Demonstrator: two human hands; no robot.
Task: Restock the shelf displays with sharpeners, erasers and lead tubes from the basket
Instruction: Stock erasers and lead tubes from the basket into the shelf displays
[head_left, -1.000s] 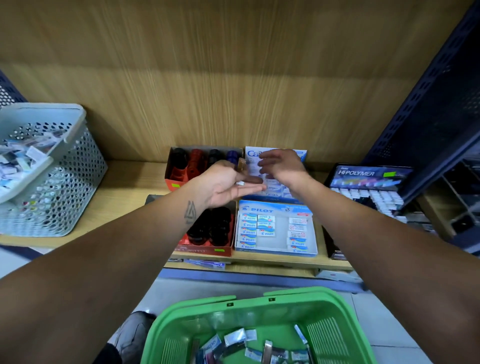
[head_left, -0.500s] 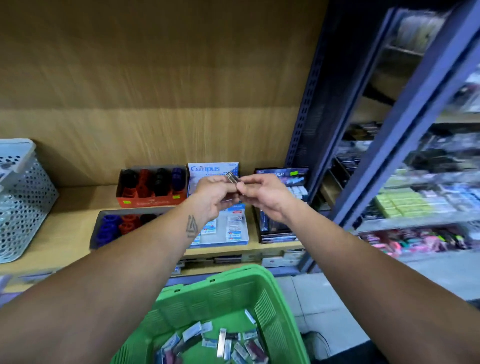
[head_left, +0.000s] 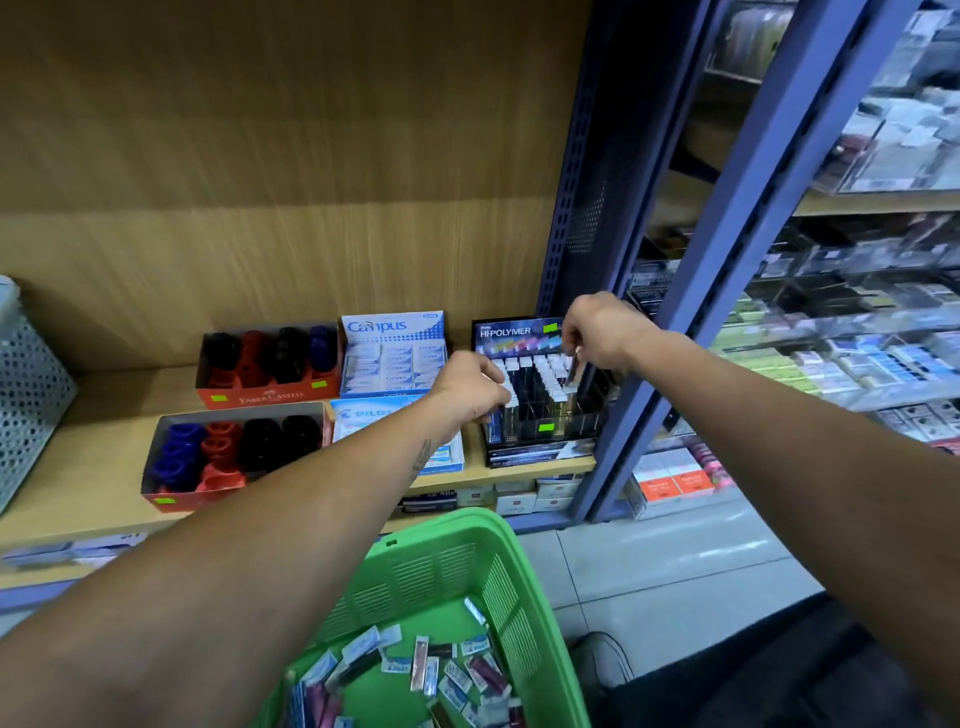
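Hidden, cut off and blurred parts of the shelf scene

The left hand covers the left columns of the black Hi-Polymer lead-tube display, and its fingertips are lost among the white caps; the right hand hides the display's upper right corner, and whether its curled fingers pinch a tube cannot be told. The left forearm covers most of the blue-and-white Pilot eraser box. The perforated grey plastic bin is cut by the left edge, the green plastic basket by the bottom edge. Goods on the right-hand blue metal shelving are too blurred to identify. Labels on the basket's small packets are unreadable.
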